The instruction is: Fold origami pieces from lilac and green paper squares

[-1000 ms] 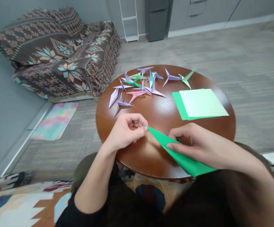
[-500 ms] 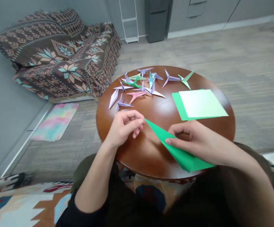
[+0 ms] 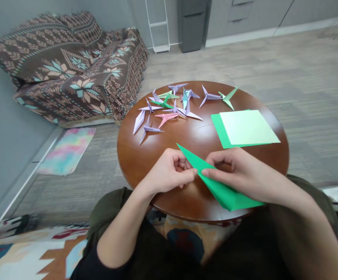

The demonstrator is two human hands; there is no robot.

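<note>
On table (image 3: 139,155): grouped figures (image 3: 167,116), far left; two figures (image 3: 212,96), right of group; stacked sheets (image 3: 249,128), right. Over near side: folded sheet (image 3: 221,192). Sofa (image 3: 90,83): beyond, left.

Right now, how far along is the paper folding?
Done-looking: the shaped paper figures, including the pink figure, on the table. In hand: a partly folded green sheet, held by the right hand, left hand at its edge. Left: that piece, perhaps also the flat sheets.

You have one table (image 3: 135,155), one folded sheet (image 3: 218,190), one pink figure (image 3: 167,118), three green figures (image 3: 164,103); purple figures (image 3: 211,96) overlap uncountably.
</note>
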